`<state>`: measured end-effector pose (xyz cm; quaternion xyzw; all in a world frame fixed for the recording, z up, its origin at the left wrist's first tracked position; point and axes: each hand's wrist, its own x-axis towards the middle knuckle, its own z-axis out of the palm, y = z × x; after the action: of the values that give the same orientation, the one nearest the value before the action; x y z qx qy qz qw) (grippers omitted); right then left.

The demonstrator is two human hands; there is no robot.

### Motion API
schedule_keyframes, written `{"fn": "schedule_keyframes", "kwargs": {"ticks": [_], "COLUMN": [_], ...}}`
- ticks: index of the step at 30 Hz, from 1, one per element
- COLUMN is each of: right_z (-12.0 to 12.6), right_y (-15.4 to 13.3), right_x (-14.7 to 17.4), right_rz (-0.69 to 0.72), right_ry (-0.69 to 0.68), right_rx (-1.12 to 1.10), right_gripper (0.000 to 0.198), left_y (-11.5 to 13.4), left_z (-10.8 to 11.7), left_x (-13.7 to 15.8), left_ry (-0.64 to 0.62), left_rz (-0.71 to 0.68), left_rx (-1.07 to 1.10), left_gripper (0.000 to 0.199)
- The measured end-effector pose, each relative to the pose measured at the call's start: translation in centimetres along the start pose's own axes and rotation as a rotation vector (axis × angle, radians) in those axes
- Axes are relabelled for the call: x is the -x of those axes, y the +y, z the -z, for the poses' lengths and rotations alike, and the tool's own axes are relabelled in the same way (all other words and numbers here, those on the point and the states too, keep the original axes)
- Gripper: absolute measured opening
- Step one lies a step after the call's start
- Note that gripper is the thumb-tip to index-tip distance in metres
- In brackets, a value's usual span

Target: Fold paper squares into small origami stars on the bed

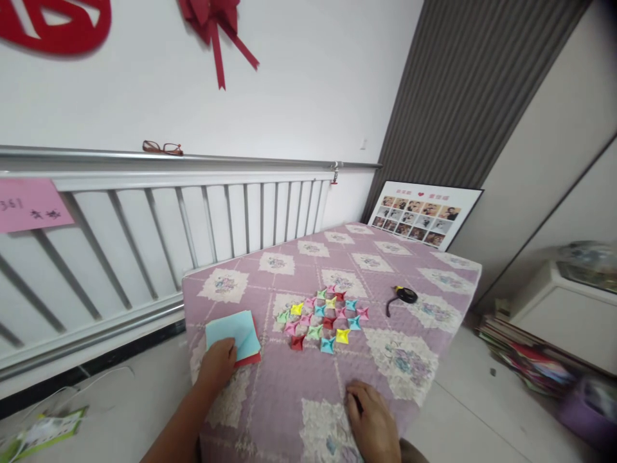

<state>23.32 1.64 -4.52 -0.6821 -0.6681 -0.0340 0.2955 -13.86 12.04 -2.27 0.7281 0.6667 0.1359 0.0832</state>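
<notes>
My left hand (220,365) is at the near edge of a stack of square paper, its fingers closed on a light blue sheet (229,326). Red paper (250,359) shows under the blue at the right and lower edges. My right hand (372,418) rests on the table's near side, holding nothing, with its fingers loosely bent and a gap by the thumb. Between and beyond the hands, several small folded paper pieces (315,332) stand in rough rows, in pink, red, yellow, green and blue.
A purple flowered cloth (284,392) covers the table. A black tape measure (407,295) lies to the right. Behind are a white radiator (216,218), glasses (162,148) on a pipe, and a photo board (419,215). Piled papers (525,360) are on the floor at right.
</notes>
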Motion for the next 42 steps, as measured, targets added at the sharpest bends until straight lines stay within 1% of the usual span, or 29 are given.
{"fn": "schedule_keyframes", "kwargs": {"ticks": [8,11,18,25,30,34,39,42], "right_z": [-0.6,-0.6,-0.7,-0.6,-0.7,-0.6,-0.6,-0.7], "right_y": [0.5,0.5,0.4,0.4,0.4,0.4,0.4,0.5], "right_x": [0.0,0.1,0.0,0.1,0.1,0.2,0.2,0.1], "right_rz": [0.013,0.019,0.011,0.016,-0.011,-0.02,-0.007,0.011], "right_ry": [-0.01,-0.006,-0.001,-0.003,-0.014,-0.029,-0.024,-0.012], "right_rx": [0.02,0.024,0.025,-0.004,-0.001,-0.01,-0.008,-0.001], "right_gripper": [0.026,0.026,0.027,0.028,0.027,0.027,0.028,0.028], "left_y": [0.8,0.9,0.9,0.8,0.8,0.9,1.2,1.4], "left_z": [0.5,0.7,1.1,1.3,1.6,1.9,2.0,1.9], "left_x": [0.5,0.4,0.3,0.1,0.0,0.1,0.1,0.1], "left_ry": [0.004,-0.008,-0.046,-0.063,-0.06,-0.053,-0.053,-0.041], "left_rz": [-0.008,-0.016,-0.012,-0.048,-0.062,-0.036,0.046,0.084], "left_rx": [0.02,0.032,0.032,0.04,0.038,0.028,-0.003,-0.018], "left_gripper": [0.02,0.021,0.03,0.026,0.022,0.023,0.029,0.028]}}
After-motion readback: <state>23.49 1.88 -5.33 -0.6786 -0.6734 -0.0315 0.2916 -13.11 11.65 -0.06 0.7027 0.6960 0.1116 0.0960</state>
